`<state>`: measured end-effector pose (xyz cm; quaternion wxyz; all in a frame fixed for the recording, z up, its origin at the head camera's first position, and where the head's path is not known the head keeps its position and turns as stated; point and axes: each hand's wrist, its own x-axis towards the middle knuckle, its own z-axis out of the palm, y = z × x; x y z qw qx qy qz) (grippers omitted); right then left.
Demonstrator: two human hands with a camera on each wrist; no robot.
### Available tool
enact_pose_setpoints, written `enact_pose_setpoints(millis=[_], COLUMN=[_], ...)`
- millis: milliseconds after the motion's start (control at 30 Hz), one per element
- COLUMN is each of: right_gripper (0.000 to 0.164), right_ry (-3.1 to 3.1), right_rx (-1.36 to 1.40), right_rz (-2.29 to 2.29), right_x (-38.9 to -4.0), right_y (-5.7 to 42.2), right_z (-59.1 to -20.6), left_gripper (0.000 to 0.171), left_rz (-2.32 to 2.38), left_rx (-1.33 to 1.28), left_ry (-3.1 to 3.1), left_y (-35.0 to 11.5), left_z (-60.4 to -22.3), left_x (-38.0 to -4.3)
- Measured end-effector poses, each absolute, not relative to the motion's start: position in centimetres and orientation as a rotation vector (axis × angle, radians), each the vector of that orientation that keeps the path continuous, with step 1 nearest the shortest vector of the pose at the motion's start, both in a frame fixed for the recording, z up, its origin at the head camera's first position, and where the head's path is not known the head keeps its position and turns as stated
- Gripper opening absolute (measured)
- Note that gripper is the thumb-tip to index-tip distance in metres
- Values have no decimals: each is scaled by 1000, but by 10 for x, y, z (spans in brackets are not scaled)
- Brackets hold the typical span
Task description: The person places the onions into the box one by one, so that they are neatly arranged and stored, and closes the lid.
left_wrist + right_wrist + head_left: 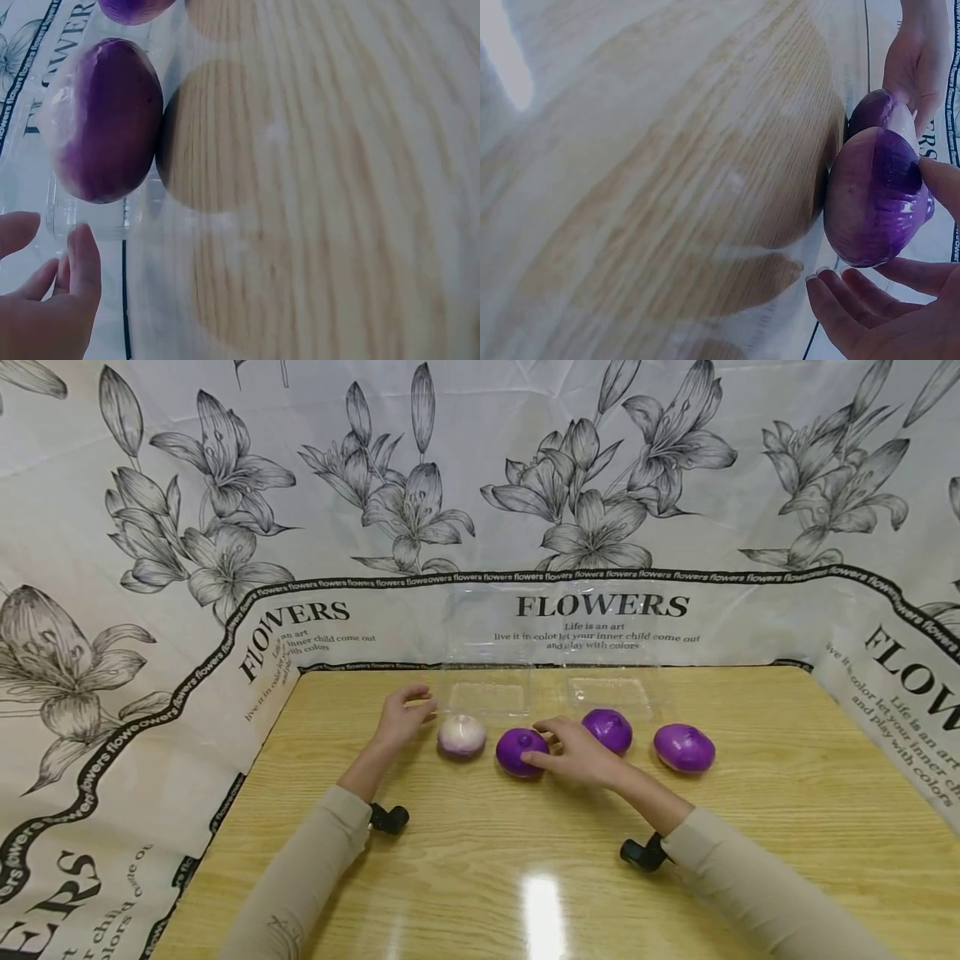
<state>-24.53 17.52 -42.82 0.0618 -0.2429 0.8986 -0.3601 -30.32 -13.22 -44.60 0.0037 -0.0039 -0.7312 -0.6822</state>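
Four onions stand in a loose row. My right hand (576, 755) is at a dark purple onion (517, 752), its thumb on the near side and its fingers curved along the right side. In the right wrist view, thumb and fingertips meet this glossy onion (874, 199) from two sides. To its left sits a white-topped onion (461, 736) with a purple base. My left hand (403, 717) hovers just left of that one, fingers loosely bent and holding nothing. Another dark purple onion (608, 731) lies behind the right hand, and a lighter purple onion (683, 748) is farther right.
Two clear plastic boxes with raised lids, a left box (487, 697) and a right box (611, 692), stand behind the onions near the back edge. The wooden table (450, 877) ends at a flower-printed cloth (420, 627) on the back and sides.
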Motion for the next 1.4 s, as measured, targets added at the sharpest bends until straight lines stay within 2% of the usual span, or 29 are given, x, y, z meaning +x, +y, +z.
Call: enact_pose_setpoints(millis=[467, 933, 1400], right_gripper=[65, 63, 67], right_ry=[2727, 2681, 2719], right_rx=[-700, -641, -676], right_rz=[-1084, -1131, -1087], right_x=[-245, -244, -250], right_y=[164, 159, 164], right_z=[-432, -429, -408], left_gripper=[49, 44, 46], left_rz=[-2334, -2511, -2541], left_rx=[62, 125, 160], left_ry=[-2211, -2058, -2015], left_y=[-127, -127, -125], left_z=[-446, -451, -451], left_x=[-308, -308, -306])
